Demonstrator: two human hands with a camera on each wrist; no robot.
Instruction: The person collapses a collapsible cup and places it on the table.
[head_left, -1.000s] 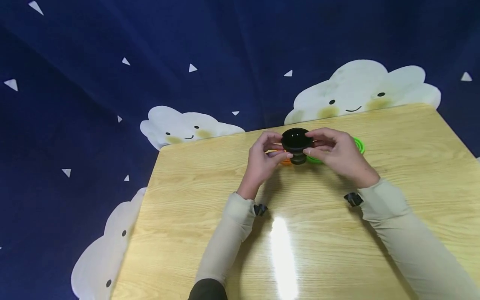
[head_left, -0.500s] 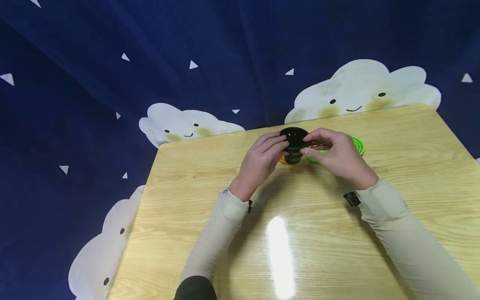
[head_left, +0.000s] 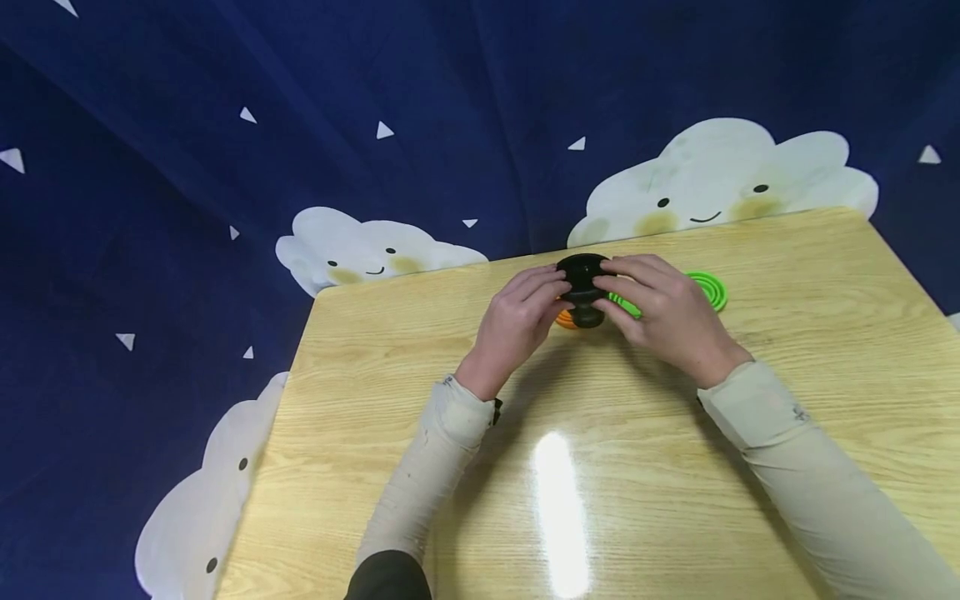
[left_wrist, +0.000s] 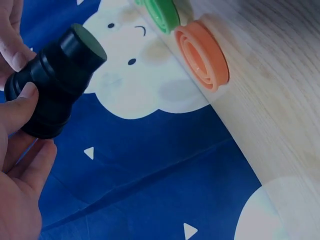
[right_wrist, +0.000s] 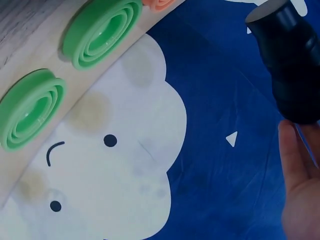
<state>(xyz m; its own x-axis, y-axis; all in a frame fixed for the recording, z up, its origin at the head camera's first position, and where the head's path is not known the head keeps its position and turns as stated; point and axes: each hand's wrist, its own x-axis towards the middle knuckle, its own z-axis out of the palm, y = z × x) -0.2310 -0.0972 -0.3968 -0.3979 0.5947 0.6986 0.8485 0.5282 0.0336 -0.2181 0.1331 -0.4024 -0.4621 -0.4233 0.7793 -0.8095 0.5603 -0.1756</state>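
Observation:
A black collapsible cup [head_left: 586,292], its stepped rings drawn out, is held above the far part of the table with its wide mouth facing up and toward the head camera. My left hand [head_left: 516,329] grips its left side, fingers over the rim and thumb lower down. On the opposite side my right hand [head_left: 671,321] holds the rim, its thumb near the narrow end. The left wrist view shows the cup's flat closed base [left_wrist: 90,44] and the left thumb pressed on its wall. In the right wrist view, fingertips [right_wrist: 287,131] touch the rim.
Behind the hands on the wooden table [head_left: 375,400] lie an orange ringed piece [left_wrist: 202,57] folded flat and two green ones [right_wrist: 102,32], [right_wrist: 31,110], near the far edge. A dark blue curtain with white clouds [head_left: 720,179] hangs beyond that edge.
The left hand has turned so its fingers lie over the cup's rim. More recently the right hand has also shifted its fingers over the rim. The cup has moved slightly left.

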